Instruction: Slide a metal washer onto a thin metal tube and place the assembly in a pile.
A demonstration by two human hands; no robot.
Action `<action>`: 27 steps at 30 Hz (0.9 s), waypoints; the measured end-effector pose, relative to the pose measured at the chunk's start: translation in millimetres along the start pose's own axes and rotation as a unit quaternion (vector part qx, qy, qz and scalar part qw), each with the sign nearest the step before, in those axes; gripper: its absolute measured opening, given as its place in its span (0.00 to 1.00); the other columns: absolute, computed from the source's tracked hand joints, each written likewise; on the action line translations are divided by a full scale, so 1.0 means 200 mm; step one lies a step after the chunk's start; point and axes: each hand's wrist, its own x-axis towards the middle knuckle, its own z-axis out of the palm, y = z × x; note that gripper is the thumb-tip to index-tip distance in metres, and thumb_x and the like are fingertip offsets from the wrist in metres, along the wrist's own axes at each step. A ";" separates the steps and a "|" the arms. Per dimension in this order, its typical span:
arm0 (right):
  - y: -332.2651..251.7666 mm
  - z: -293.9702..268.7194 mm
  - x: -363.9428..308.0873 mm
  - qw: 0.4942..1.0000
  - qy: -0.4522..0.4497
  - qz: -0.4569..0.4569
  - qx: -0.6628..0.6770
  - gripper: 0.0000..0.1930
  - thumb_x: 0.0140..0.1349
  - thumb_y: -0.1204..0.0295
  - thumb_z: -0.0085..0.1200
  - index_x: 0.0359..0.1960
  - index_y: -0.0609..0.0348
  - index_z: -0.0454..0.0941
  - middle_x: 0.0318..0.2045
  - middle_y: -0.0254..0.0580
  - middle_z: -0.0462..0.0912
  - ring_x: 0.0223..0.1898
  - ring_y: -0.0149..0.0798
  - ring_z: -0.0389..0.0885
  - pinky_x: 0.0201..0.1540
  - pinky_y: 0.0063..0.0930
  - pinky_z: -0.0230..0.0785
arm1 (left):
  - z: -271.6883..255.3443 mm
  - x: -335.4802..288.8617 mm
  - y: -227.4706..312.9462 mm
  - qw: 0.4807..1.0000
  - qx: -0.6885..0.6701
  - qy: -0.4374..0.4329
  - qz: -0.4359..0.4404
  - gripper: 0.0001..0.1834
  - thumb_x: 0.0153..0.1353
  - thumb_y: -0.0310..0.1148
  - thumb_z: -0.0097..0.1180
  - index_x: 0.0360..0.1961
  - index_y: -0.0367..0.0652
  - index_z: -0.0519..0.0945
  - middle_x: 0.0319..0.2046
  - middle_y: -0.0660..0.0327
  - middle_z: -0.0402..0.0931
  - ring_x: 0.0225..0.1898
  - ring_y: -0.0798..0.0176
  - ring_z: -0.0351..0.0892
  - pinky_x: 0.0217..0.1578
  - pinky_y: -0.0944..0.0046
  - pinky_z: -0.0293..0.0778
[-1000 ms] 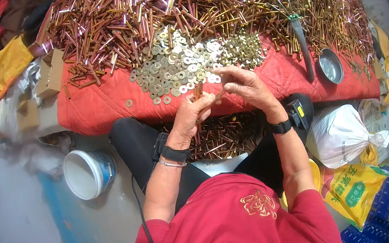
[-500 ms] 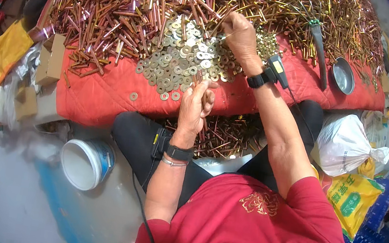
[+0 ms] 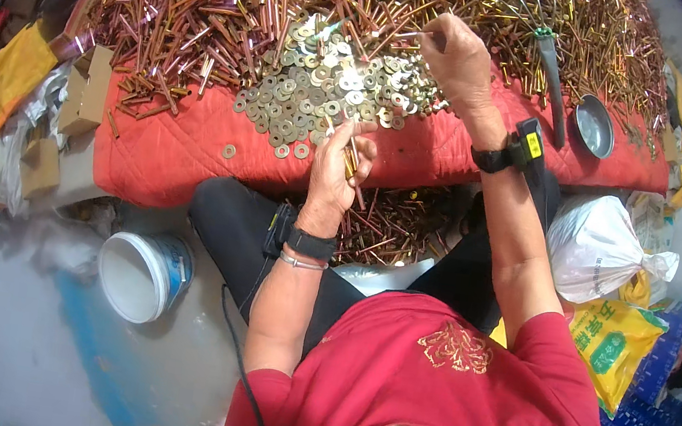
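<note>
My left hand (image 3: 338, 168) is closed round a slim gold-brown metal rod (image 3: 351, 163), just in front of the pile of flat washers (image 3: 300, 100). Higher up and to the right, my right hand (image 3: 461, 67) pinches a thin, pale rod-like piece (image 3: 407, 36) that points left over the far side of the washers. Small brassy nuts (image 3: 431, 94) lie below the right hand. Behind both hands spreads a big heap of copper-coloured metal tubes or rods (image 3: 212, 15). My fingers partly hide what each hand holds.
A red quilted cloth (image 3: 185, 154) lies under the parts. More rods (image 3: 391, 228) lie between my legs. At the right are a metal bowl (image 3: 594, 126), a dark bar (image 3: 553, 94) and a white bag (image 3: 599, 251). A white bucket (image 3: 139, 277) stands left.
My right hand has moved right, away from the heap, and a thin piece now shows in its fingers. My left hand has turned slightly, so the rod in it shows more.
</note>
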 end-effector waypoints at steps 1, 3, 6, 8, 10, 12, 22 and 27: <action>0.01 -0.02 0.01 0.999 0.014 0.002 0.045 0.05 0.53 0.73 0.55 0.27 0.58 0.72 0.24 0.42 0.76 0.27 0.45 0.78 0.30 0.34 0.70 | 0.01 0.00 0.00 1.000 0.009 -0.009 0.009 0.20 0.67 0.44 0.44 0.41 0.35 0.75 0.17 0.62 0.73 0.09 0.75 0.63 0.07 0.78 0.52; 0.00 -0.06 0.01 0.993 0.038 0.000 0.112 0.04 0.55 0.75 0.55 0.30 0.61 0.74 0.24 0.40 0.77 0.27 0.36 0.78 0.31 0.29 0.70 | 0.01 -0.01 -0.02 0.999 0.013 -0.016 0.034 0.20 0.67 0.44 0.44 0.43 0.35 0.74 0.17 0.63 0.72 0.09 0.75 0.63 0.07 0.78 0.52; -0.04 -0.15 -0.07 0.939 -0.040 0.119 0.320 0.04 0.59 0.75 0.53 0.34 0.60 0.74 0.28 0.36 0.77 0.27 0.28 0.75 0.31 0.23 0.68 | -0.01 -0.01 -0.03 0.998 0.021 -0.013 0.063 0.20 0.67 0.45 0.44 0.41 0.36 0.74 0.15 0.65 0.69 0.08 0.74 0.60 0.08 0.76 0.52; -0.05 -0.17 -0.15 0.912 -0.041 0.117 0.391 0.04 0.63 0.76 0.48 0.38 0.59 0.74 0.30 0.33 0.77 0.29 0.22 0.72 0.32 0.18 0.66 | -0.03 -0.01 -0.03 0.999 -0.031 0.025 0.035 0.19 0.67 0.44 0.45 0.37 0.37 0.74 0.13 0.65 0.67 0.07 0.73 0.57 0.08 0.75 0.53; -0.11 -0.23 -0.21 0.903 -0.091 0.136 0.396 0.07 0.64 0.78 0.45 0.42 0.58 0.73 0.28 0.32 0.75 0.30 0.22 0.71 0.33 0.19 0.65 | -0.04 0.00 -0.03 0.999 -0.033 -0.002 0.034 0.18 0.66 0.44 0.45 0.33 0.38 0.74 0.11 0.65 0.65 0.08 0.72 0.58 0.08 0.74 0.53; -0.16 -0.27 -0.27 0.910 -0.147 0.192 0.336 0.10 0.63 0.80 0.44 0.44 0.58 0.73 0.26 0.36 0.74 0.31 0.28 0.73 0.34 0.23 0.65 | -0.02 -0.02 -0.01 0.994 -0.109 0.008 0.006 0.18 0.65 0.44 0.45 0.31 0.38 0.75 0.12 0.66 0.65 0.10 0.72 0.60 0.08 0.74 0.53; -0.05 -0.04 -0.50 0.972 -0.233 -0.029 -0.010 0.02 0.53 0.76 0.53 0.25 0.60 0.74 0.25 0.48 0.74 0.30 0.52 0.77 0.31 0.38 0.71 | -0.02 -0.02 -0.03 0.996 -0.093 -0.013 0.001 0.18 0.65 0.43 0.46 0.33 0.36 0.75 0.14 0.69 0.62 0.10 0.75 0.56 0.09 0.75 0.48; -0.10 -0.10 -0.45 0.945 -0.308 -0.053 -0.095 0.04 0.53 0.77 0.50 0.27 0.58 0.78 0.27 0.51 0.78 0.31 0.53 0.79 0.33 0.42 0.73 | -0.07 -0.02 -0.03 0.996 -0.092 -0.019 -0.006 0.18 0.66 0.42 0.45 0.34 0.36 0.75 0.14 0.68 0.61 0.12 0.74 0.58 0.09 0.74 0.50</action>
